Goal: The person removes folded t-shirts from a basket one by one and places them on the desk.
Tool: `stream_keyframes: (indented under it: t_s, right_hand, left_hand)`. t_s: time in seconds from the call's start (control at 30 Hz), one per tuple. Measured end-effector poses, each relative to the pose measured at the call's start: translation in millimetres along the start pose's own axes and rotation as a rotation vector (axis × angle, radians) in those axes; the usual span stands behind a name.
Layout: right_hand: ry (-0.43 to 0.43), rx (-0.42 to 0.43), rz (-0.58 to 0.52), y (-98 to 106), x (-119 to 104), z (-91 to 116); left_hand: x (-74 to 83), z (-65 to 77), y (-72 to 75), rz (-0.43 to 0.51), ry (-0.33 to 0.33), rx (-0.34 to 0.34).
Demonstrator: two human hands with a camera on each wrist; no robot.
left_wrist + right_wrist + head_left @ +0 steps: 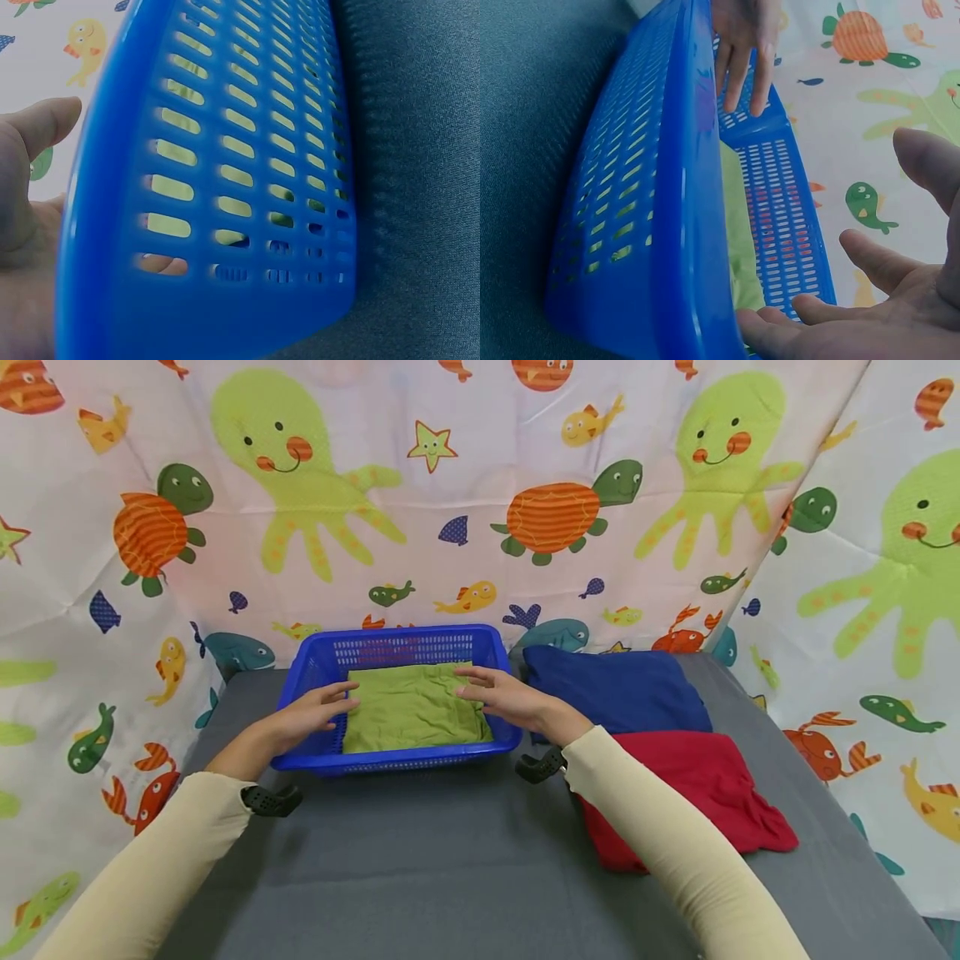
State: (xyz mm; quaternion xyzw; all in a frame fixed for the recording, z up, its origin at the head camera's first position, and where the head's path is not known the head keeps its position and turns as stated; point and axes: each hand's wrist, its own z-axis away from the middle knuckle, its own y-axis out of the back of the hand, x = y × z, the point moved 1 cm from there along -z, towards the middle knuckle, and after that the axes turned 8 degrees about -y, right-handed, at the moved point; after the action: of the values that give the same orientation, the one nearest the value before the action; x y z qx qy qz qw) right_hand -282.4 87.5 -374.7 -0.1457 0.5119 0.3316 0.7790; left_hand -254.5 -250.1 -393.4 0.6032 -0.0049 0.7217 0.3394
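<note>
A folded yellow-green cloth [412,710] lies flat inside a blue plastic basket [420,760] with slotted walls. My left hand [309,720] hovers over the basket's left side, fingers extended toward the cloth's left edge and holding nothing. Over the cloth's right part my right hand [504,695] reaches in, its fingers spread and relaxed. In the right wrist view, the right hand [877,300] shows an empty palm beside the rim, and the left hand [746,52] hangs fingers down at the basket's far end. Through the slots in the left wrist view the green cloth [241,120] shows.
Right of the basket lie a folded blue cloth [615,689] and a red cloth [690,793], partly behind the right sleeve [675,827]. All rest on a grey-covered table [420,877]. A curtain [465,460] printed with sea animals hangs behind and at the sides.
</note>
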Motion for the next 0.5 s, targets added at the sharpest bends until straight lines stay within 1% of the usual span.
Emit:
stream_keyframes:
  t_s: [0.07, 0.27, 0.4, 0.5]
  right_hand:
    - [-0.005, -0.002, 0.007, -1.1, -0.2, -1.0]
    - [-0.016, 0.017, 0.003, 0.1, 2.5, -1.1]
    - [-0.027, 0.028, -0.014, -1.6, 2.0, -4.6]
    - [-0.067, 0.045, -0.045, -3.1, 2.2, -11.1]
  left_hand:
    - [-1.5, 1.2, -0.8, -0.006, 0.001, 0.007]
    - [-0.9, -1.3, -6.9, -0.024, -0.015, -0.004]
    - [-0.6, -1.5, -4.4, -0.03, 0.007, 0.011]
    - [-1.0, -1.9, -3.0, -0.034, 0.034, 0.006]
